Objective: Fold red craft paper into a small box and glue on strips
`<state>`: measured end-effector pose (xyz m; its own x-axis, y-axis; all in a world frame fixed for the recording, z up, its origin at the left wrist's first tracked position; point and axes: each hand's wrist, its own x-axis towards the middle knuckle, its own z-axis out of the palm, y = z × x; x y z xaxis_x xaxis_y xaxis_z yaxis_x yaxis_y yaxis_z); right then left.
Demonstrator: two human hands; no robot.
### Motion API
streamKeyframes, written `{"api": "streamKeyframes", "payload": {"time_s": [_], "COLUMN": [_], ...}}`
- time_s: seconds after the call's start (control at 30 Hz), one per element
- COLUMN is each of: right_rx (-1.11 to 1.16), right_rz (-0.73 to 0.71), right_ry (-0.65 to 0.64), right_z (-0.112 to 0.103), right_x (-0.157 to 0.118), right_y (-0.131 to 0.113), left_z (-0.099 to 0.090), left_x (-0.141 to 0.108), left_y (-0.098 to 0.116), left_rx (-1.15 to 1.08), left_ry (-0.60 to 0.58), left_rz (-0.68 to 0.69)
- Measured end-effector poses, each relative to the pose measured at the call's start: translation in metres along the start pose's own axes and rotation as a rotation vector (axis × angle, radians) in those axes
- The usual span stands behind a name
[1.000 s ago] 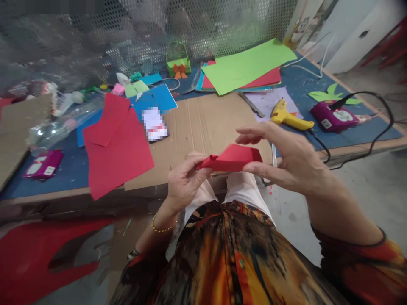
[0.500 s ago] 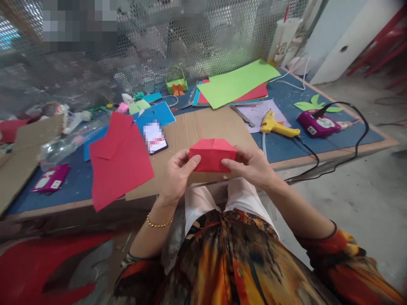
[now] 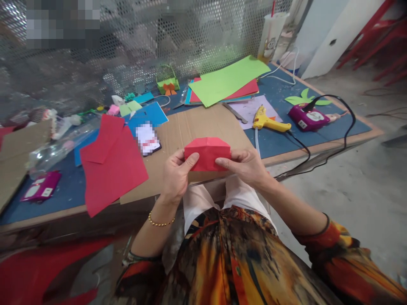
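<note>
A folded piece of red paper (image 3: 208,153), its two top corners slanted, is held up between both hands over the table's front edge. At its left end my left hand (image 3: 178,171) grips it, thumb on the near face and fingers behind. My right hand (image 3: 246,166) pinches the right end the same way. The fingers behind the paper are partly hidden. Beneath and beyond lies a sheet of brown cardboard (image 3: 190,118). Left of my hands, larger red paper sheets (image 3: 114,173) overlap the cardboard, close to a phone (image 3: 148,139).
A yellow glue gun (image 3: 270,121) with a trailing cord and a purple power socket box (image 3: 307,117) lie to the right. Near them is a utility knife (image 3: 234,112). Green paper (image 3: 230,80) tops a stack behind. A small green basket (image 3: 167,84) and a plastic cup (image 3: 271,38) stand further back.
The whole view has shifted slightly, so the table things appear further left. Both hands keep their hold on the folded red paper, and its shape looks the same.
</note>
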<state>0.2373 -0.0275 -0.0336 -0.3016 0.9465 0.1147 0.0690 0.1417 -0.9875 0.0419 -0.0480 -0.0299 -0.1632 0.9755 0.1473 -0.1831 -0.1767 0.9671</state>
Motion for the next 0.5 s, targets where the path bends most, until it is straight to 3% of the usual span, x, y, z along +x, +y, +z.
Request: {"api": "streamKeyframes", "payload": {"time_s": [0.17,0.33,0.43,0.5], "right_rx": [-0.193,-0.884,-1.189,-1.264], "right_rz": [-0.138,-0.642,-0.785,-0.795], "right_ry": [0.053,0.373,0.317,0.246], "right_z": [-0.006,-0.013,-0.005,0.005], "right_x": [-0.001,0.008,0.010,0.007], "right_y": [-0.006,-0.011,-0.010,-0.009], "left_z": [-0.001,0.004,0.022,0.032], "left_x": [0.013,0.016,0.001,-0.007], "left_y": [-0.004,-0.011,-0.013,-0.013], "left_rx": [-0.023,-0.008,-0.093,-0.182], "left_ry": [-0.033,0.030,-0.185,-0.239], "left_rz": [0.038,0.096,-0.002,-0.026]}}
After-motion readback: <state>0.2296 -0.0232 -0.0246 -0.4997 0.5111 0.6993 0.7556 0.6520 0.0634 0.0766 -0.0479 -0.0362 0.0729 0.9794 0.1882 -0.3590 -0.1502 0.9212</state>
